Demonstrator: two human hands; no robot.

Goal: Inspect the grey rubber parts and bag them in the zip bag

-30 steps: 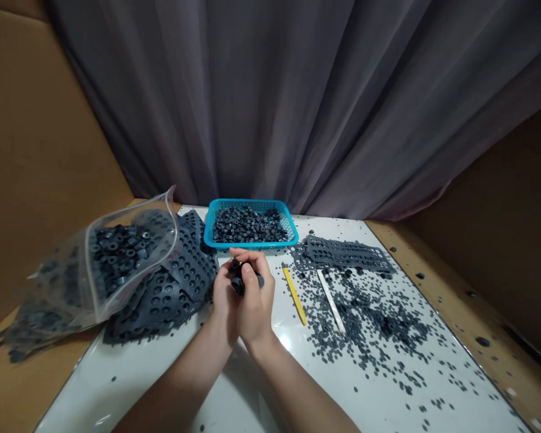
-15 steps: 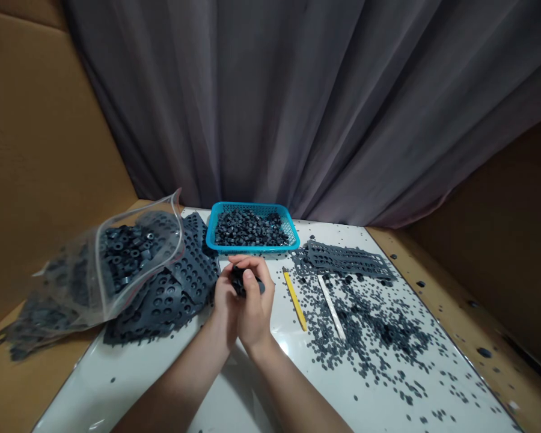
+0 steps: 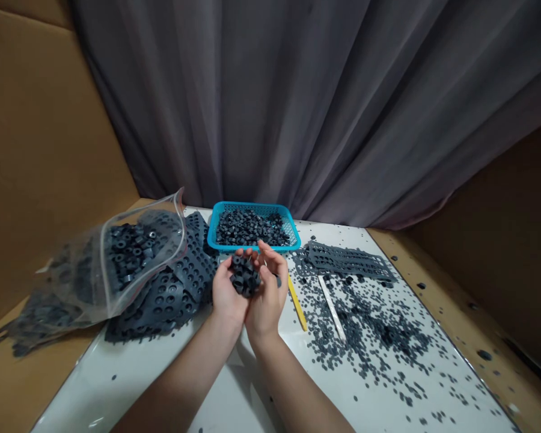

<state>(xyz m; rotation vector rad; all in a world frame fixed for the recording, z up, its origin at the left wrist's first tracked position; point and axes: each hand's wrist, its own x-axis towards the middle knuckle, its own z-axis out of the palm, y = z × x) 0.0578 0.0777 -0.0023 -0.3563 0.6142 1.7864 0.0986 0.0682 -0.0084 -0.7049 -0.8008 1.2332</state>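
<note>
Cupped side by side, my left hand and my right hand hold a heap of small black rubber rings between them. The fingers curl up around the heap, and its top is uncovered. Just beyond my fingertips stands a blue plastic basket filled with more of the black rings. To the left, a clear zip bag lies with its mouth gaping and many rings inside. Dark rubber sheets with round holes lie partly under the bag.
On the right are a yellow stick, a white stick and a stack of perforated dark strips. Many small dark discs are strewn over the white table. A grey curtain hangs behind, with cardboard walls at the sides.
My hands have opened from a closed clasp into a cup, showing the black rings. They have shifted slightly right, and my right fingers are lifted toward the basket.
</note>
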